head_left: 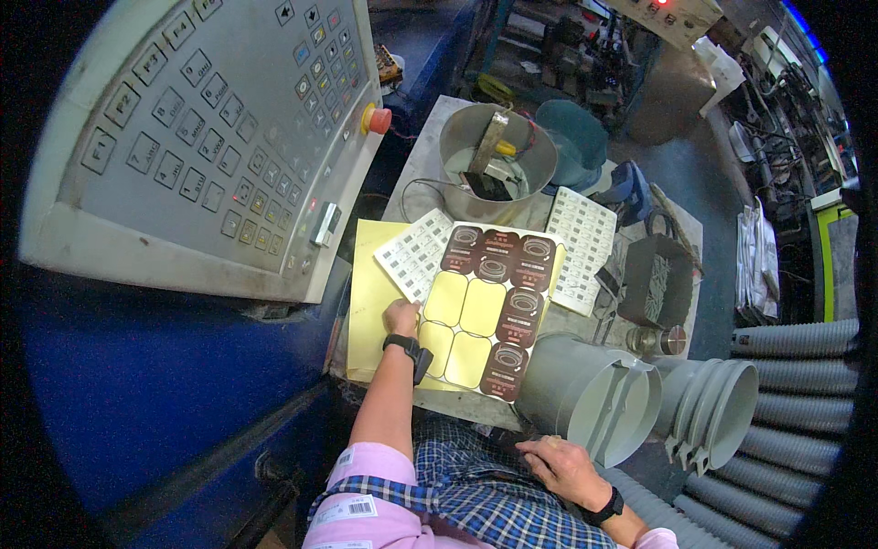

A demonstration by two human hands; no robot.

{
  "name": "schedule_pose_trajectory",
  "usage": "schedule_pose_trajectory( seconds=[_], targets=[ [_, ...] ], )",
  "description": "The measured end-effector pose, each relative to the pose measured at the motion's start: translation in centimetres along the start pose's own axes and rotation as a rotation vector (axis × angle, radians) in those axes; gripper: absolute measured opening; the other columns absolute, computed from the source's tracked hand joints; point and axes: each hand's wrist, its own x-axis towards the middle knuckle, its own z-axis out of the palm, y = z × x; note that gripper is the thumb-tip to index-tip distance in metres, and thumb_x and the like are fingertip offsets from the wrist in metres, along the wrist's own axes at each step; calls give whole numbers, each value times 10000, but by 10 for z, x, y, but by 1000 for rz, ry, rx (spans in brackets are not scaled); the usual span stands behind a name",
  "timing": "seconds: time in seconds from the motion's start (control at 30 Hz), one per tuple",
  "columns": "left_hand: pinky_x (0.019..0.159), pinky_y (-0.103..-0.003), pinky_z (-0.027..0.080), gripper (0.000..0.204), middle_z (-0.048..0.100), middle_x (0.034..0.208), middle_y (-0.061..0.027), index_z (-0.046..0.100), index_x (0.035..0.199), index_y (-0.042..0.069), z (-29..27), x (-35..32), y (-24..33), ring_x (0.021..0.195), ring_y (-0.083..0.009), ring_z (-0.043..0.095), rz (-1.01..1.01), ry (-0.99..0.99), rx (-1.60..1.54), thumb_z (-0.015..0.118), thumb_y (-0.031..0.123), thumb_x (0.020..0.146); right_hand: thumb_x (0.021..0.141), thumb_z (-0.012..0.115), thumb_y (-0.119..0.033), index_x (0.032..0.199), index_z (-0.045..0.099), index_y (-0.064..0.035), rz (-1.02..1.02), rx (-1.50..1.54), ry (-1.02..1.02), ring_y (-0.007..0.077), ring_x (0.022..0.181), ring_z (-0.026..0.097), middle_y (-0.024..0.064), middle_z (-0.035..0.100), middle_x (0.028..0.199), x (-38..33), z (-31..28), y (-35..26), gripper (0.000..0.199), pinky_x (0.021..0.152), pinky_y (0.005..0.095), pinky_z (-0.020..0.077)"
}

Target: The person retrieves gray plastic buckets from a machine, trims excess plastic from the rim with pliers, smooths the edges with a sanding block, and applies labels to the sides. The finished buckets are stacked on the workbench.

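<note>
While left hand (402,317) is at printed sheet (485,309) (fingers curled, grip unclear) | right hand (569,469): fingers half-open, empty

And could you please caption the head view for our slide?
Left hand at the edge of a brown-and-yellow label sheet, right hand near a grey bucket.

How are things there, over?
Bare left hand at left edge of brown printed paper sheet. Bare right hand off it. Round grey plastic bucket beside its lower right.

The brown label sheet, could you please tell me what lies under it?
A yellow sheet and a white printed sheet show past the left edge of the brown label sheet; their extent beneath and anything else there are hidden.
</note>
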Motion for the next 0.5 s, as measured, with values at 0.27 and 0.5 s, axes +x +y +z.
schedule_pose_trajectory(
  seconds=[0.27, 0.5],
  targets=[
    [664, -275, 455, 181, 607, 831, -92, 544, 940, -46, -67, -146, 146, 725, -141, 558, 720, 346, -86, 599, 109, 865, 809, 597, -84, 1010, 605, -80, -166, 70, 78, 285, 729, 597, 97, 603, 773, -9, -11, 0, 202, 630, 361, 491],
    [624, -208, 434, 149, 570, 757, -8, 587, 897, -26, -103, -301, 203, 689, -83, 522, 930, 255, -116, 654, 89, 829, 757, 605, 20, 1010, 609, -36, -484, 220, 377, 267, 733, 595, 110, 628, 852, -11, -44, -43, 259, 667, 336, 470]
  ],
)
